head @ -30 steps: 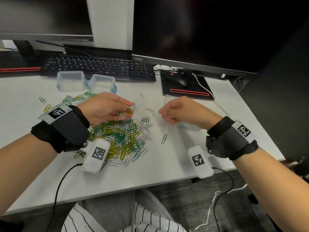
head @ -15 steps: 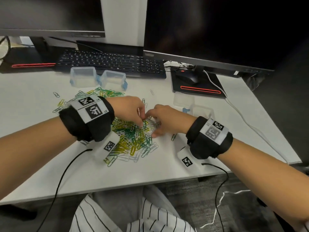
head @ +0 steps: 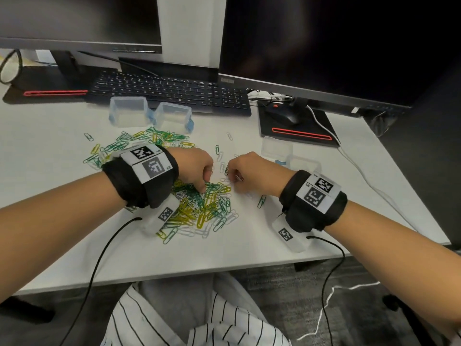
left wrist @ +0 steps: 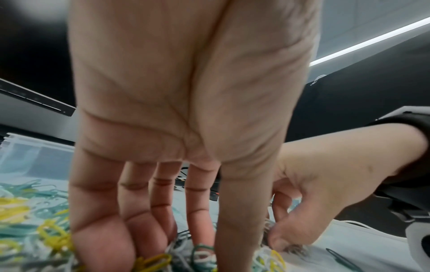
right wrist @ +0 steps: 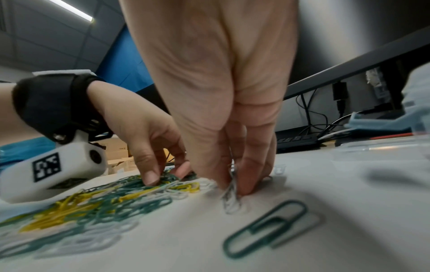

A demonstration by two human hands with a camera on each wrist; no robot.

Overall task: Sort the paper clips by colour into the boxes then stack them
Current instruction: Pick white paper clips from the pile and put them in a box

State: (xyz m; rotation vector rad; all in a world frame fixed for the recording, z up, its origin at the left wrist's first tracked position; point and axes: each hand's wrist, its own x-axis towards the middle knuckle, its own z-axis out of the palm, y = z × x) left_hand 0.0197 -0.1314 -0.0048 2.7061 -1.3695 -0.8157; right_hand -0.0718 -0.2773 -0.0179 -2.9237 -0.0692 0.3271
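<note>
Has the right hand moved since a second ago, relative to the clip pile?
Yes. The right hand has moved in toward the clip pile; its fingertips now touch the pile's right edge, close to the left hand.

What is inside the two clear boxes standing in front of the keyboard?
Both clear boxes look empty through their walls; no clips show inside. Their floors are partly hidden by the near walls.

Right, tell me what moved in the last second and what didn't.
The right hand came in from beside the pile to its right edge, where its fingers now pinch white paper clips against the white desk. The left hand, which held clips above the heap, has dropped its fingers into the mixed green, yellow and white pile. The clear plastic boxes by the keyboard stayed put.
</note>
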